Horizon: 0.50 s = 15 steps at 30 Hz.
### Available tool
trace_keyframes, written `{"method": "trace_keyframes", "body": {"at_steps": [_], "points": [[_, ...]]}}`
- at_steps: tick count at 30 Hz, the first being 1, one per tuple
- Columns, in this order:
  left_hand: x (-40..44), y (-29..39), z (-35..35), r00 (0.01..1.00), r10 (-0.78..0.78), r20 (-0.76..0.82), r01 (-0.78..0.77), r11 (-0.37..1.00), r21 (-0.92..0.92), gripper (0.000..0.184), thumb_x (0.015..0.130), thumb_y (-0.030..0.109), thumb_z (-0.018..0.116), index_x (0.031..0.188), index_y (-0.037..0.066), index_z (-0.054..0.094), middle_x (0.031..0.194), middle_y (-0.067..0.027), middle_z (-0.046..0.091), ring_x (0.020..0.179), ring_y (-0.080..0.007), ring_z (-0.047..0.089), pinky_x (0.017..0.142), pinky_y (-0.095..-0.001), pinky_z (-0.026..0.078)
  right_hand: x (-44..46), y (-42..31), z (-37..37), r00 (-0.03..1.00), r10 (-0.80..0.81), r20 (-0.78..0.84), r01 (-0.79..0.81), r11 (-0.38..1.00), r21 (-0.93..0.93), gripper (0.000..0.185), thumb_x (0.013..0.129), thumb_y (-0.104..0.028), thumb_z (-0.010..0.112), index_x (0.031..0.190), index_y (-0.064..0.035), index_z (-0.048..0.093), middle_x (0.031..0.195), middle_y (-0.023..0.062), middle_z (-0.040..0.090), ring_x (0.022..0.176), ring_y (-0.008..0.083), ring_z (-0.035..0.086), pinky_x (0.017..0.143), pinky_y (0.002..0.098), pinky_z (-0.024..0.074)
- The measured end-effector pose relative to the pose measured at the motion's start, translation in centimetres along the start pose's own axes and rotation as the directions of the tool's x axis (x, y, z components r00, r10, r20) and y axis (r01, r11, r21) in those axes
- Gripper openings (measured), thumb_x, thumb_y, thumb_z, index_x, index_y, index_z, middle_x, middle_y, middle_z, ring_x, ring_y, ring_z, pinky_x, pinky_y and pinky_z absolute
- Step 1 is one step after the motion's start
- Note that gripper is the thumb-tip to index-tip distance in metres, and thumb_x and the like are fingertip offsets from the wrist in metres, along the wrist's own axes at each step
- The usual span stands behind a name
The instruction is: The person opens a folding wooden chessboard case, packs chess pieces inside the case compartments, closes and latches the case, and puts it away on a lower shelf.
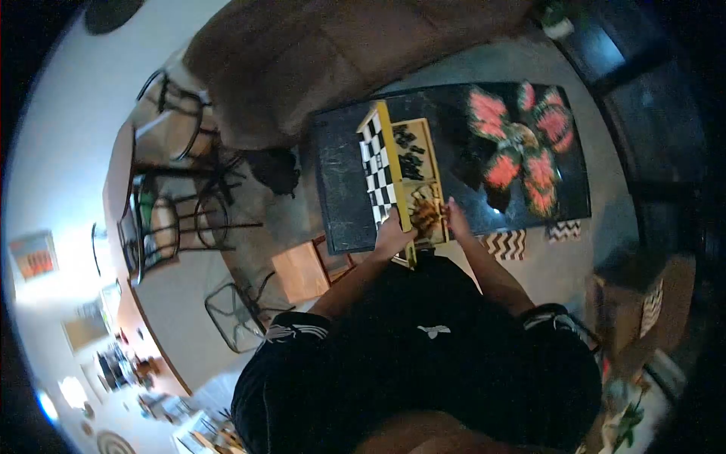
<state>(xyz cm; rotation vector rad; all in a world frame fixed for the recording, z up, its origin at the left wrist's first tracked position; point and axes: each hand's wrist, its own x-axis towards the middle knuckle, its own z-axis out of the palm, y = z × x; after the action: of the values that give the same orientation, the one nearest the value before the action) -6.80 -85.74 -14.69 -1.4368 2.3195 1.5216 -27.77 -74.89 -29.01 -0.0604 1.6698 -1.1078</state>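
A folding chess box lies on the black table, its checkered lid raised at the left and its tray lying flat at the right. Dark chess pieces fill the far compartment of the tray, and light brown pieces the near one. My left hand is closed on the near end of the lid. At the tray's right near edge is my right hand, its fingers against the rim; whether they grip it is unclear.
A plant with pink and green leaves stands on the right of the black table. Beyond is a brown sofa. A wooden stool is near the table's left corner, with black metal chairs farther left.
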Motion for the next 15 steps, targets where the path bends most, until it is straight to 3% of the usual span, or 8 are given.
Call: {"method": "trace_keyframes", "body": {"at_steps": [2, 3, 5, 8, 9, 10, 12, 15], "points": [[1.1, 0.4, 2.2, 1.0, -0.011, -0.022, 0.012, 0.999, 0.042, 0.065, 0.082, 0.033, 0.078, 0.12, 0.0, 0.037, 0.098, -0.0293, 0.069, 0.092, -0.0477, 0.069, 0.079, -0.0539, 0.055, 0.0, -0.7, 0.5, 0.998, -0.068, 0.009, 0.069, 0.971, -0.23, 0.079, 0.099, -0.072, 0.038, 0.122, -0.0021, 0.067, 0.106, 0.017, 0.066, 0.102, 0.0274, 0.062, 0.092, 0.0432, 0.0478], [1.7, 1.0, 3.0, 1.0, -0.026, -0.005, 0.026, 0.994, 0.11, 0.063, 0.084, 0.037, 0.075, 0.12, 0.003, 0.036, 0.095, -0.0278, 0.07, 0.091, -0.0479, 0.069, 0.078, -0.0552, 0.055, -0.4, -1.5, 0.7, 0.998, -0.056, -0.023, 0.05, 0.978, -0.204, 0.079, 0.099, -0.072, 0.038, 0.122, -0.0021, 0.067, 0.106, 0.017, 0.066, 0.102, 0.0274, 0.062, 0.092, 0.0432, 0.0478], [2.6, 1.7, 4.9, 0.999, -0.045, 0.03, 0.039, 0.981, 0.189, 0.064, 0.085, 0.04, 0.074, 0.12, 0.004, 0.036, 0.093, -0.0268, 0.07, 0.09, -0.0477, 0.069, 0.076, -0.0551, 0.055, -1.4, -3.1, 1.1, 0.963, -0.07, -0.26, -0.017, 0.947, -0.319, 0.08, 0.103, -0.065, 0.034, 0.095, 0.0074, 0.066, 0.092, 0.0222, 0.065, 0.082, 0.0319, 0.061, 0.082, 0.0484, 0.0448], [4.1, 1.5, 7.0, 0.998, -0.039, 0.047, 0.026, 0.966, 0.257, 0.066, 0.087, 0.047, 0.071, 0.124, 0.004, 0.037, 0.094, -0.0258, 0.071, 0.088, -0.0475, 0.07, 0.076, -0.0542, 0.056, 1.7, -0.2, 0.4, 0.958, 0.022, -0.287, -0.128, 0.927, -0.353, 0.089, 0.102, -0.069, 0.027, 0.087, 0.0097, 0.065, 0.092, 0.0261, 0.066, 0.088, 0.0369, 0.062, 0.089, 0.0499, 0.0435], [4.6, 1.9, 7.8, 0.998, -0.055, 0.037, 0.042, 0.957, 0.287, 0.066, 0.087, 0.044, 0.071, 0.125, 0.003, 0.037, 0.096, -0.0258, 0.071, 0.088, -0.047, 0.07, 0.077, -0.054, 0.057, 6.5, 5.0, -0.3, 0.977, 0.098, -0.191, -0.14, 0.964, -0.224, 0.096, 0.1, -0.073, 0.021, 0.095, 0.01, 0.068, 0.094, 0.0288, 0.066, 0.098, 0.0388, 0.064, 0.096, 0.0465, 0.0435], [5.0, 2.1, 8.5, 0.997, -0.074, 0.024, 0.063, 0.948, 0.313, 0.066, 0.087, 0.041, 0.072, 0.127, 0.001, 0.037, 0.098, -0.0258, 0.071, 0.089, -0.0464, 0.07, 0.078, -0.0538, 0.057, 6.5, 5.6, 0.0, 0.972, 0.114, -0.207, -0.155, 0.969, -0.192, 0.096, 0.1, -0.073, 0.021, 0.095, 0.01, 0.068, 0.094, 0.0288, 0.066, 0.098, 0.0388, 0.064, 0.096, 0.0465, 0.0435], [5.7, 1.8, 10.0, 0.999, -0.049, 0.02, 0.04, 0.947, 0.318, 0.065, 0.087, 0.038, 0.072, 0.127, 0.0, 0.038, 0.101, -0.0267, 0.07, 0.091, -0.0457, 0.07, 0.079, -0.0536, 0.057, 5.1, 4.7, 0.2, 0.964, 0.031, -0.264, -0.046, 0.998, -0.051, 0.093, 0.099, -0.076, 0.026, 0.098, 0.0028, 0.076, 0.091, 0.0212, 0.072, 0.093, 0.0307, 0.067, 0.092, 0.0394, 0.0488], [6.2, 2.8, 10.8, 1.0, -0.012, -0.002, 0.012, 0.953, 0.302, 0.063, 0.087, 0.033, 0.072, 0.127, -0.002, 0.039, 0.107, -0.0285, 0.067, 0.095, -0.0452, 0.069, 0.082, -0.0536, 0.057, 2.3, 2.6, 0.1, 0.984, -0.052, -0.171, 0.043, 0.998, -0.056, 0.088, 0.101, -0.072, 0.026, 0.101, 0.001, 0.075, 0.096, 0.0218, 0.072, 0.094, 0.0328, 0.066, 0.092, 0.0415, 0.0492]]}}
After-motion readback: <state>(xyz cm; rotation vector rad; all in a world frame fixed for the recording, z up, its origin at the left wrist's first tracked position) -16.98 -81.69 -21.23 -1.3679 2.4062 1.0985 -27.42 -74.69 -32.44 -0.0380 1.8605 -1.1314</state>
